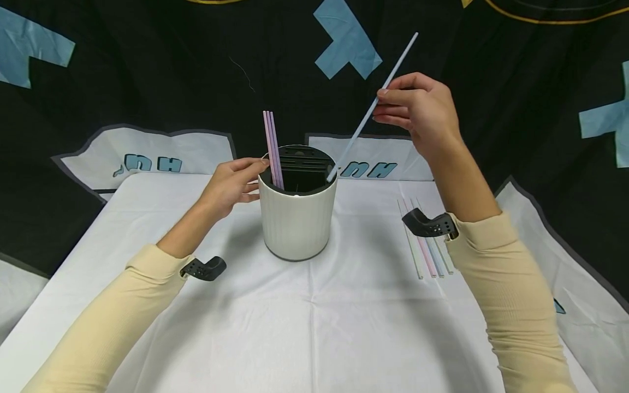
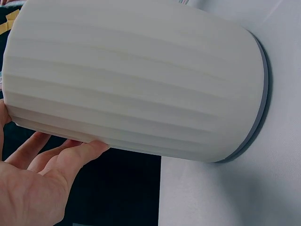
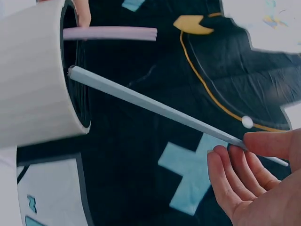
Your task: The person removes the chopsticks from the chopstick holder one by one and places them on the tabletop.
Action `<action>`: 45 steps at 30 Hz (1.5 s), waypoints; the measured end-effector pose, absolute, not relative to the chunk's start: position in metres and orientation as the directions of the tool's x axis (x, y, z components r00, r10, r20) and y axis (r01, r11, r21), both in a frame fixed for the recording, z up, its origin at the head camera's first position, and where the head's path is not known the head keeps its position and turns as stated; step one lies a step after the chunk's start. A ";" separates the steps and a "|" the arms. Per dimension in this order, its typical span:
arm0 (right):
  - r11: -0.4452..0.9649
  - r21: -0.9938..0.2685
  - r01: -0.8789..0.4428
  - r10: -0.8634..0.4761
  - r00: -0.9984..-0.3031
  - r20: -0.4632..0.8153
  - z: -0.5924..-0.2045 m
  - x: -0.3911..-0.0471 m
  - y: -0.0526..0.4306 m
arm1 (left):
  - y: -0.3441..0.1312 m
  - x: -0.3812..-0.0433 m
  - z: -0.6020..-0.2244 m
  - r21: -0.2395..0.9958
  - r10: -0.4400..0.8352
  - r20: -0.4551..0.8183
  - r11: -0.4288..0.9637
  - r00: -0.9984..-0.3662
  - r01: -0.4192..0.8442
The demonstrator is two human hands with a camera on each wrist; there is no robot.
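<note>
The light blue stick [image 1: 363, 123] is long, thin and straight, and it leans with its top to the right. The right hand [image 1: 422, 112] pinches it between the thumb and fingertips, well above its low end, and a bit of stick pokes out past them. Its low end is at the mouth of the white pot [image 1: 297, 226], near the right edge; I can't tell if it touches the pot. The pot is round, with soft ridges down its side and a dark inside. The left hand [image 1: 231, 188] holds the pot's left side, fingers reaching along it, with one tip at the rim. Just beside that tip, pink and purple sticks [image 1: 273, 150] stand close together in the pot. More thin sticks [image 1: 426, 256] lie on the white table [image 1: 309, 338], under the right wrist.
</note>
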State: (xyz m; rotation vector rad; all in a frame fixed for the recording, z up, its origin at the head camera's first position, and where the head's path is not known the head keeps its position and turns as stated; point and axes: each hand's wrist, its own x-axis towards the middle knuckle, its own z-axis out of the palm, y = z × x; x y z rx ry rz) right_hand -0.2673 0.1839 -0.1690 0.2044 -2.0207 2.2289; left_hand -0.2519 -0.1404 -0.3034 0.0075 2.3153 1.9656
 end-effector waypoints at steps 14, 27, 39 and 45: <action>0.248 -0.969 0.021 0.111 -0.994 0.007 -0.228 -0.289 0.248 | -0.141 -0.252 -0.305 0.986 0.067 -0.078 0.153 -0.995 -0.067; 0.481 -0.862 0.160 0.007 -0.984 -0.179 -0.338 -0.302 0.297 | -0.138 -0.253 -0.303 0.987 0.071 -0.079 0.146 -0.994 -0.068; 0.514 -0.826 0.229 0.008 -0.965 -0.263 -0.388 -0.300 0.303 | -0.137 -0.252 -0.304 0.985 0.070 -0.076 0.157 -0.995 -0.065; 0.571 -0.785 0.240 0.038 -0.963 -0.267 -0.397 -0.297 0.303 | -0.136 -0.251 -0.303 0.986 0.073 -0.083 0.148 -0.994 -0.071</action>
